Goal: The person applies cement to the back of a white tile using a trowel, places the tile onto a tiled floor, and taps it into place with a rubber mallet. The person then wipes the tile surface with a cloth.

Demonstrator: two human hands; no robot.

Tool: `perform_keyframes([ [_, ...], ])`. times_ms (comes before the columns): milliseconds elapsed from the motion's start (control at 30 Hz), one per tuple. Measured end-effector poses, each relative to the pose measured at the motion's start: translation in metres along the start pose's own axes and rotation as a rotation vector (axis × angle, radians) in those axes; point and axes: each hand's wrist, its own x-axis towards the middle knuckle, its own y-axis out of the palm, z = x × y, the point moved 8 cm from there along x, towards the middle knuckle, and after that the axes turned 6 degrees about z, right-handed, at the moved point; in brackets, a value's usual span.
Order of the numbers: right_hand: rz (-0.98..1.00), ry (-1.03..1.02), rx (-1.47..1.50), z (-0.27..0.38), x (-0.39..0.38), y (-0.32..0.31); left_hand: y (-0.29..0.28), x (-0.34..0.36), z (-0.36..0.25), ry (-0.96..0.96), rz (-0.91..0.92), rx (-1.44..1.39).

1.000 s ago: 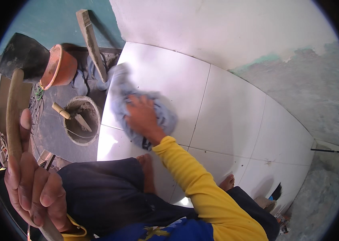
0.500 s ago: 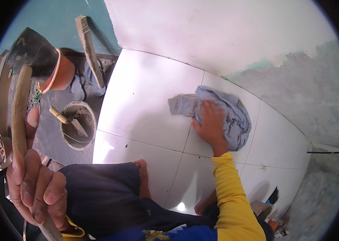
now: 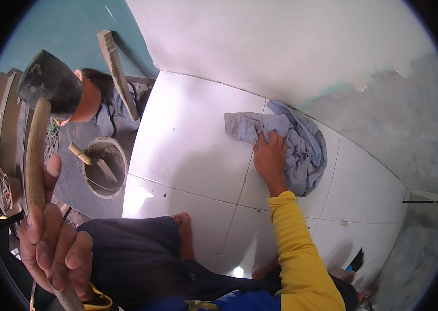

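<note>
My right hand (image 3: pixel 270 160), in a yellow sleeve, presses flat on a crumpled grey-blue cloth (image 3: pixel 294 142) lying on white floor tiles (image 3: pixel 188 140) near the wall. My left hand (image 3: pixel 53 243) is closed around the wooden handle of a black rubber mallet (image 3: pixel 48 90), held upright at the left with its head pointing up. My bare foot (image 3: pixel 184 233) rests on the tiles beside my dark trouser leg.
A grey bucket (image 3: pixel 105 167) holding a trowel stands left of the tiles. An orange pot (image 3: pixel 88 101), a pair of sandals (image 3: pixel 118 111) and a wooden plank (image 3: pixel 118 72) lean by the teal wall. Bare grey cement floor (image 3: pixel 390 135) lies to the right.
My right hand has swept the cloth from the left tile across to the right, then slightly back toward the centre. The mallet has risen higher in my left hand.
</note>
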Motion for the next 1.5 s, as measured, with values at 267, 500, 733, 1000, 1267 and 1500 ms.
perform_keyframes([
  [267,0.045,-0.024,0.011,-0.038,0.087,0.010,0.005,-0.003,-0.002,-0.004,-0.029,0.154],
  [500,0.163,-0.294,0.121,0.007,-0.085,-0.011,0.015,-0.001,0.002,-0.062,0.041,0.029],
  [733,0.276,-0.372,0.235,0.049,-0.194,-0.042,0.030,-0.015,0.007,-0.091,0.080,0.043],
  [1000,0.472,-0.389,0.181,0.057,-0.186,-0.013,0.031,-0.023,0.005,-0.072,0.127,0.058],
  [1267,0.117,-0.018,0.059,-0.033,-0.067,-0.013,0.026,-0.022,0.001,-0.055,0.164,0.056],
  [1500,0.260,-0.317,0.110,0.033,-0.153,-0.018,0.025,-0.016,0.002,-0.118,0.154,-0.017],
])
